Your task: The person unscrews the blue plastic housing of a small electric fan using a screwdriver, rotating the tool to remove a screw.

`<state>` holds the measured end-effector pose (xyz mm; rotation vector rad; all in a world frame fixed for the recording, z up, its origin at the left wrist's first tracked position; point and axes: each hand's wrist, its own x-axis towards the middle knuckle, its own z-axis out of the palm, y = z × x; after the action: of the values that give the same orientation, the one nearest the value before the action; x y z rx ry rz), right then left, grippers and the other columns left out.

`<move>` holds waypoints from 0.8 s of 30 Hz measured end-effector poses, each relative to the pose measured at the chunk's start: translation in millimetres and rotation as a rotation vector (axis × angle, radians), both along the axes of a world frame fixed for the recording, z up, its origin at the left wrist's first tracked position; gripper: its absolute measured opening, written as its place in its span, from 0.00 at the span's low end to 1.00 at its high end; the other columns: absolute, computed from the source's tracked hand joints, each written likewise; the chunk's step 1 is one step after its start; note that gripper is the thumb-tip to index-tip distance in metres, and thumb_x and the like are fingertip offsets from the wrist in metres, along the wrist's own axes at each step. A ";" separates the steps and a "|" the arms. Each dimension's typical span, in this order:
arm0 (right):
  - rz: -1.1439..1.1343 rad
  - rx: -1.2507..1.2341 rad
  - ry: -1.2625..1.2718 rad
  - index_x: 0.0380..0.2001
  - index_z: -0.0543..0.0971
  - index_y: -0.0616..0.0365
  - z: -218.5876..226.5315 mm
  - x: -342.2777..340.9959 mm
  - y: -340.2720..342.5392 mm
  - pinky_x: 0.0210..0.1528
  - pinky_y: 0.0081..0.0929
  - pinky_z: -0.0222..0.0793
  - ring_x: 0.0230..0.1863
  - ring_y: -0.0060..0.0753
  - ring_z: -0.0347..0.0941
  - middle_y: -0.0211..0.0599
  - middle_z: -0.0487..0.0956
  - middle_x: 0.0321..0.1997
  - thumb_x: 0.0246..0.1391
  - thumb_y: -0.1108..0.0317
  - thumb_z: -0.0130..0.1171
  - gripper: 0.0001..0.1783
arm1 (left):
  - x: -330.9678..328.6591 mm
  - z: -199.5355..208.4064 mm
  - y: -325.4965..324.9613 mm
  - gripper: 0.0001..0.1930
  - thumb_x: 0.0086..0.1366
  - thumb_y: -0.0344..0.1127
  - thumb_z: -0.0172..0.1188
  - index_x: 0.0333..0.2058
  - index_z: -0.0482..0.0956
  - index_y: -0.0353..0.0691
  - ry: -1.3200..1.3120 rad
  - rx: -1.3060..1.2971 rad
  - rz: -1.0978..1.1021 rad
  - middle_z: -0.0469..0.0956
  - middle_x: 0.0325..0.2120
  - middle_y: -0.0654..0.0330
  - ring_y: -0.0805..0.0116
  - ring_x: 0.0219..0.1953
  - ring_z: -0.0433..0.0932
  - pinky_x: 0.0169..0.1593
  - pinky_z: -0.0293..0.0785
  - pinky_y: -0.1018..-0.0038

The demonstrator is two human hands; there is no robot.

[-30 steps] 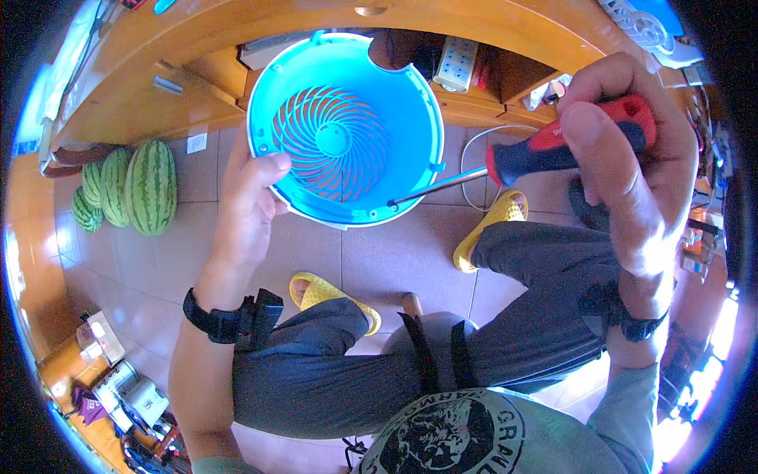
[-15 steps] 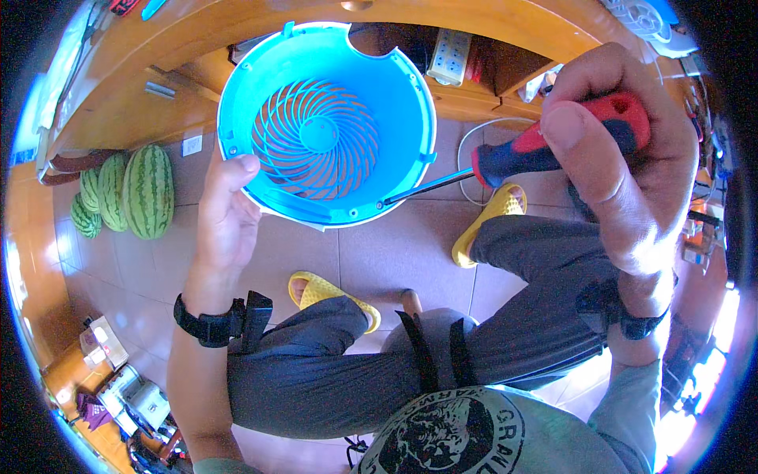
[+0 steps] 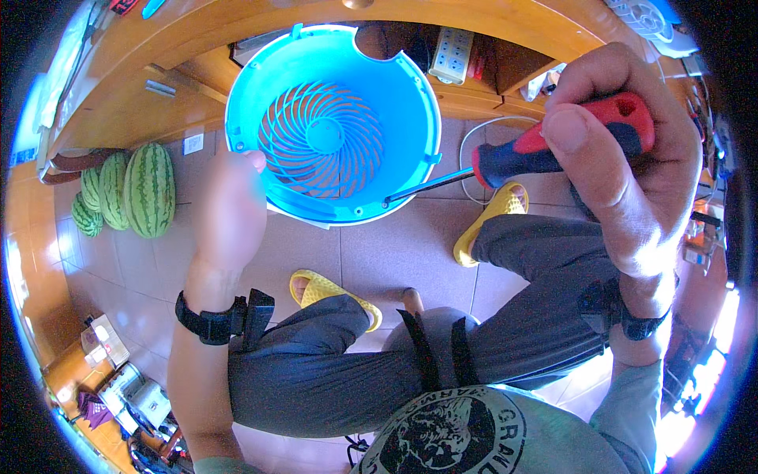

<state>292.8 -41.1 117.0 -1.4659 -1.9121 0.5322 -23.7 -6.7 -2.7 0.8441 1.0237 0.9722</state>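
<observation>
A round blue plastic housing (image 3: 410,118) with a white outer wall and a spiral grille in its base faces up at me. It has a notch in its far rim and small screw holes around the edge. My left hand (image 3: 229,209) grips its near-left rim, thumb over the edge, the other fingers hidden beneath. In my right hand (image 3: 624,166) is a screwdriver (image 3: 517,156) with a red and dark blue handle. Its thin shaft points left, and the tip meets the housing's near-right rim beside a small hole.
A wooden desk (image 3: 505,28) curves across the far side, with a white power strip (image 3: 452,55) on its shelf. Several watermelons (image 3: 150,189) lie on the tiled floor at left. My feet wear yellow slippers (image 3: 335,299). A thin white cable loops beyond the right foot.
The housing has shifted slightly to the right, together with my left hand. My right hand and the screwdriver have barely moved.
</observation>
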 end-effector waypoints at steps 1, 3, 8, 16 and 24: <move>-0.067 -0.107 -0.009 0.34 0.76 0.59 6.4 -0.2 -1.6 0.41 0.19 0.62 0.34 0.18 0.66 0.27 0.73 0.34 0.56 0.59 0.62 0.13 | 0.4 1.2 0.1 0.33 0.63 0.43 0.58 0.64 0.64 0.35 0.001 -0.002 -0.015 0.72 0.60 0.53 0.57 0.61 0.73 0.66 0.66 0.57; -0.134 -0.215 -0.019 0.35 0.76 0.58 11.0 -2.1 -0.9 0.39 0.19 0.62 0.34 0.18 0.66 0.26 0.73 0.35 0.57 0.58 0.61 0.14 | 3.2 6.2 1.8 0.37 0.62 0.42 0.59 0.67 0.57 0.35 0.047 0.029 -0.052 0.71 0.61 0.52 0.58 0.62 0.72 0.65 0.68 0.59; -0.200 -0.109 0.427 0.43 0.76 0.61 -2.3 -24.5 10.7 0.37 0.21 0.68 0.30 0.24 0.73 0.38 0.77 0.37 0.62 0.57 0.55 0.17 | 10.7 4.0 3.0 0.50 0.57 0.40 0.67 0.72 0.46 0.33 0.215 0.203 -0.090 0.68 0.61 0.48 0.59 0.61 0.72 0.62 0.71 0.63; 0.191 -0.192 0.262 0.34 0.77 0.63 -51.8 -62.2 22.2 0.36 0.20 0.65 0.33 0.14 0.66 0.28 0.73 0.28 0.58 0.71 0.58 0.06 | 24.0 29.3 -11.6 0.56 0.52 0.37 0.76 0.72 0.45 0.31 0.319 0.314 -0.108 0.67 0.61 0.46 0.59 0.58 0.74 0.59 0.73 0.64; 0.007 -0.378 0.671 0.36 0.81 0.60 -34.1 -68.3 27.1 0.14 0.15 0.51 0.14 0.13 0.62 0.28 0.74 0.21 0.57 0.63 0.57 0.12 | 27.9 51.2 -26.0 0.55 0.49 0.33 0.76 0.71 0.49 0.31 0.352 0.459 0.063 0.68 0.60 0.46 0.58 0.58 0.74 0.61 0.72 0.64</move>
<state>224.6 -14.0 82.9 -1.2689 -1.3249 1.2606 4.1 -32.7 48.6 1.4070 1.1462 1.1595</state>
